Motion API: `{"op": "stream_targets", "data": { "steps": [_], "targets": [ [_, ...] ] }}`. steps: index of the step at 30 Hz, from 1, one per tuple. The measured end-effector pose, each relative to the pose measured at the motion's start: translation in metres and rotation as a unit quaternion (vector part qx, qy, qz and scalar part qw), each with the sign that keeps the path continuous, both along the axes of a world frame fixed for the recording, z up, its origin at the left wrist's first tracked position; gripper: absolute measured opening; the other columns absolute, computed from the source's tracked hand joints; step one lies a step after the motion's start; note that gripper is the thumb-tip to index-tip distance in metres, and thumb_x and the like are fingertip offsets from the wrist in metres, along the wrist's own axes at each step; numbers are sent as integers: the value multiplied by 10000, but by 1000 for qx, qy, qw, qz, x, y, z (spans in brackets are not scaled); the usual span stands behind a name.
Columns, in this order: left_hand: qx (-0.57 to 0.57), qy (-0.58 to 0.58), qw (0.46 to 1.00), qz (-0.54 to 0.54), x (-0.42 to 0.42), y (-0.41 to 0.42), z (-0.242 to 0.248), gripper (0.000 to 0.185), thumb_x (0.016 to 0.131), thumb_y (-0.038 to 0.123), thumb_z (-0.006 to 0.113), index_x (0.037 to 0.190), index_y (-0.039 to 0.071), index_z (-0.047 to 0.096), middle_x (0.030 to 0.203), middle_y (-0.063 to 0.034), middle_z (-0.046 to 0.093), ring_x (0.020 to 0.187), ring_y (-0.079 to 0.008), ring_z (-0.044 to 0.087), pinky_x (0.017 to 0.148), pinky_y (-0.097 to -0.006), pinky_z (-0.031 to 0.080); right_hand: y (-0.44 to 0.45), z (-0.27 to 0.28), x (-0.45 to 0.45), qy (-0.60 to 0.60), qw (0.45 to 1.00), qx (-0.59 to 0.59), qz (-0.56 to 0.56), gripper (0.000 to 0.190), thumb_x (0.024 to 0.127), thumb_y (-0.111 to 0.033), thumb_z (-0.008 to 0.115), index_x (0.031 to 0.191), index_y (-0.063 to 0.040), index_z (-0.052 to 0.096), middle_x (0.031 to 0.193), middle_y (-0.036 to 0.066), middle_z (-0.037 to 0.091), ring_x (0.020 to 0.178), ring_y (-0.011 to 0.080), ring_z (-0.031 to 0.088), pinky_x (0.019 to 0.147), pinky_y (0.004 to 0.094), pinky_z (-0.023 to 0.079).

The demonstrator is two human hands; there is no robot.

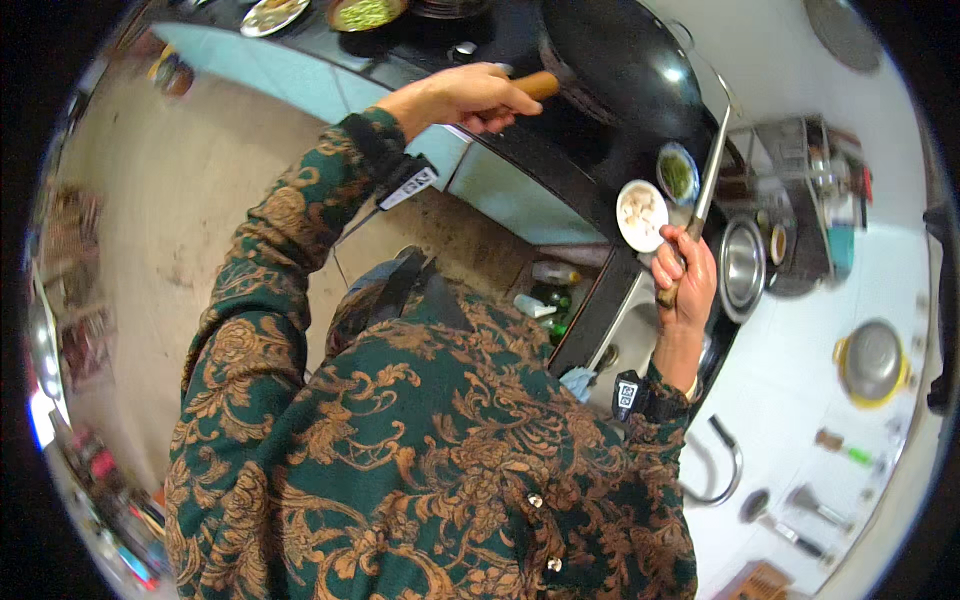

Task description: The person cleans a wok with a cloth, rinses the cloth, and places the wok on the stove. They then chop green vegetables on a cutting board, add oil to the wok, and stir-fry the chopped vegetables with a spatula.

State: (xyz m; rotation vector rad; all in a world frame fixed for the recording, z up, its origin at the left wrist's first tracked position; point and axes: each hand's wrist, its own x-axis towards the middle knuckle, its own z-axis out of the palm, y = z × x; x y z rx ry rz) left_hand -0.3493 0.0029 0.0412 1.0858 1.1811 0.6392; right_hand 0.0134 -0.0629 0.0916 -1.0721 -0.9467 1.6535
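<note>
My left hand (pixel 480 97) is closed around the wooden handle (pixel 538 85) of a large black wok (pixel 622 52) on the stove. In my right hand (pixel 686 274) is a long-handled metal cooking utensil (pixel 716 154), gripped by its handle end. The utensil's far end reaches up beside the wok's right rim; its head is blurred, so I cannot tell its shape. Between the wok and my right hand sit a white dish (pixel 642 216) of pale pieces and a blue-rimmed bowl (pixel 678 174) of chopped greens.
A steel basin (pixel 726 270) stands right of my right hand, with the sink (pixel 626 334) below it and a curved faucet (pixel 731 480). A dish rack (pixel 795 195) lines the wall. A bowl of chopped green food (pixel 366 12) and a white plate (pixel 259 31) sit upper left.
</note>
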Motion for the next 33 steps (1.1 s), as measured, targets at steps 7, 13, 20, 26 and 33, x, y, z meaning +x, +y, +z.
{"op": "stream_targets", "data": {
  "steps": [7, 13, 20, 26, 33],
  "targets": [
    [33, 0, 994, 100, 24, -52, 32, 380, 841, 334, 697, 617, 45, 592, 553, -9, 520, 402, -84, 404, 364, -250, 300, 18, 15, -17, 31, 998, -15, 50, 121, 959, -58, 507, 998, 53, 536, 908, 131, 576, 485, 39, 337, 400, 191, 313],
    [51, -20, 994, 93, 47, -55, 47, 316, 757, 266, 714, 644, -13, 618, 586, -75, 609, 467, -165, 550, 447, -304, 439, 32, 36, -40, 89, 990, -53, 92, 208, 964, -50, 480, 1025, 141, 537, 945, 179, 598, 520, 44, 363, 394, 179, 308],
    [82, -15, 993, 82, 25, -38, 22, 391, 745, 312, 697, 792, -76, 667, 719, -190, 673, 711, -304, 690, 657, -378, 540, 29, 49, -73, 88, 991, -98, 28, 179, 956, -46, 478, 1025, 117, 495, 955, 154, 550, 514, 55, 361, 406, 195, 340],
    [58, -25, 997, 32, 17, -28, 31, 512, 749, 469, 710, 684, -37, 666, 638, -130, 663, 562, -237, 645, 561, -341, 531, 17, 54, -91, 94, 988, -117, -21, 189, 954, -48, 487, 1019, 129, 505, 971, 169, 560, 506, 59, 372, 406, 191, 353],
    [56, -207, 968, -134, -41, -19, -34, 586, 898, 670, 475, 633, 148, 494, 619, -13, 558, 541, -136, 557, 508, -275, 438, 4, 36, -72, 110, 986, -97, -74, 175, 947, -38, 508, 984, 127, 550, 958, 190, 595, 497, 46, 361, 399, 192, 334]
  ]
}}
